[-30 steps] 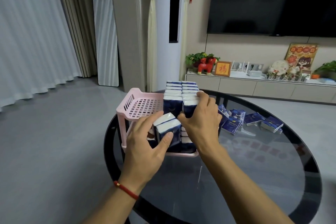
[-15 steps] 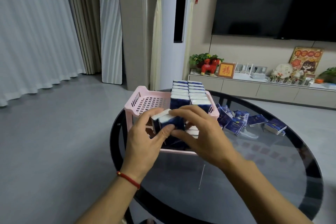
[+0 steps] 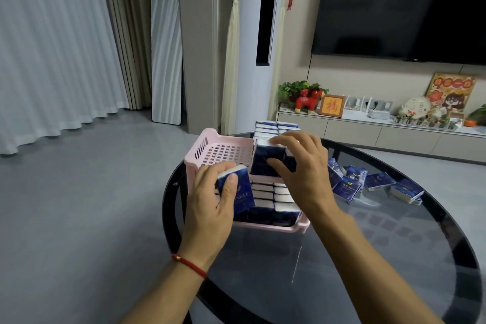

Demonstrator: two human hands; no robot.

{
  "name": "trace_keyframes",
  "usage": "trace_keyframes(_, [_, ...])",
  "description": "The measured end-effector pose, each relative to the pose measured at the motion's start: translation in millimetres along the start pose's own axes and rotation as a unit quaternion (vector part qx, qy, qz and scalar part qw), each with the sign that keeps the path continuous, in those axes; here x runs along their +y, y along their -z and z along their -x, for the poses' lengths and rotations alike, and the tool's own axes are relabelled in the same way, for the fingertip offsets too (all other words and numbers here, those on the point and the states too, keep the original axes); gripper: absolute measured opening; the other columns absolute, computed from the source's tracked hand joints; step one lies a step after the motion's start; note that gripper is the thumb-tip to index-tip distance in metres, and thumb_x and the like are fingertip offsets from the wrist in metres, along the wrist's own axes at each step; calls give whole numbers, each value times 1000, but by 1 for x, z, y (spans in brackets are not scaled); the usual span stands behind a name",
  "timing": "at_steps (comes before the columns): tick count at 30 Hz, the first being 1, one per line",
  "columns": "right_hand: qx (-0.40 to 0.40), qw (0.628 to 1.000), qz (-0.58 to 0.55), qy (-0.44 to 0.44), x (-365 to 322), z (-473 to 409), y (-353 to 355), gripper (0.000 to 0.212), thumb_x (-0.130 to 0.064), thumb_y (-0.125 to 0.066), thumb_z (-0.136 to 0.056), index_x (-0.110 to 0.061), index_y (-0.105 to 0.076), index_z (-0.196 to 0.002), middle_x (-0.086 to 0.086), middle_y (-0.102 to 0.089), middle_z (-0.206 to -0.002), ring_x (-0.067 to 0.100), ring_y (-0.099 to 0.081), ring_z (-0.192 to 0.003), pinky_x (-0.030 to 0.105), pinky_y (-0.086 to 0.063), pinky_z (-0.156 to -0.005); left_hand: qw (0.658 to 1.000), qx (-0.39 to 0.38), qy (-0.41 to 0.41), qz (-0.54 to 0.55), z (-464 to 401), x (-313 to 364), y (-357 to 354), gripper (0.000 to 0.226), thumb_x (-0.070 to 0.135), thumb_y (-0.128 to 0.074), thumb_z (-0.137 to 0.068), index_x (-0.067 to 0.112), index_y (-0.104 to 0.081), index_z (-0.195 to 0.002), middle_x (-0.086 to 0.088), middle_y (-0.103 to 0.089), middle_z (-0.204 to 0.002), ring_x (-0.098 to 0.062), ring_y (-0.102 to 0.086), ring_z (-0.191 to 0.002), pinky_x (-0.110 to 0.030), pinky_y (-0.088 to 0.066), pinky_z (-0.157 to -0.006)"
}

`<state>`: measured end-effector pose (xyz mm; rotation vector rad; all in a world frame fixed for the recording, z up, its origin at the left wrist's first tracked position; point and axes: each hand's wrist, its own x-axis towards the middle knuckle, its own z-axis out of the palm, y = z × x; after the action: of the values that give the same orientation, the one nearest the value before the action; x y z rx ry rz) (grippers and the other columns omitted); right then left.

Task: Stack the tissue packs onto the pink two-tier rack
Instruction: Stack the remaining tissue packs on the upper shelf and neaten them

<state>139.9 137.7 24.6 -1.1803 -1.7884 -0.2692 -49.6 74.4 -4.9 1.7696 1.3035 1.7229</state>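
Pink two-tier rack (image 3: 223,151) on the dark glass surface (image 3: 381,258), left hand (image 3: 210,208) pinching a blue tissue pack (image 3: 240,191) at the rack's near left, right hand (image 3: 302,168) gripping another pack (image 3: 265,160) on the upper tier, loose packs (image 3: 368,184) lying to the right.

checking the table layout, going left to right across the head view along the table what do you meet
pink rack's bare upper tier → left hand holding a tissue pack → right hand on a pack on the upper tier → loose tissue packs on the glass table
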Motion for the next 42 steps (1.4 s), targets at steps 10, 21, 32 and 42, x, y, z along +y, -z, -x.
trace_keyframes(10, [-87, 985, 132, 73, 3, 7, 5, 51, -41, -55, -97, -25, -48, -145, 3, -46, -155, 24, -38, -146, 53, -26, -120, 997, -69, -45, 7, -21, 9, -21, 24, 37, -42, -106, 27, -60, -119, 22, -56, -127, 10, -54, -113, -8, -49, -79])
trace_keyframes(21, [-168, 975, 127, 70, -2, -2, 15, 58, -31, -27, -97, -15, -47, -149, 8, -51, -152, 25, -45, -140, 45, -20, -121, 992, -112, 18, 59, -29, 10, -29, 18, 17, -44, -109, 14, -62, -107, 6, -62, -97, 0, -60, -84, -18, -52, -70])
trace_keyframes(32, [-75, 995, -49, -41, -2, 2, 42, 44, -23, -42, -101, -24, -52, -144, -7, -54, -146, 7, -41, -137, 35, -29, -116, 998, 55, -36, -24, -36, 17, -8, 18, 20, -51, -106, 16, -66, -114, 1, -59, -115, -7, -58, -101, -4, -47, -74])
trace_keyframes(42, [4, 989, -97, -107, 16, 20, 49, 32, -12, -52, -101, -23, -61, -130, -17, -53, -124, 8, -50, -116, 40, -49, -98, 980, -19, 2, -196, -154, -26, -21, 25, 13, -73, -93, 16, -77, -117, -6, -71, -115, -23, -64, -108, -34, -54, -96])
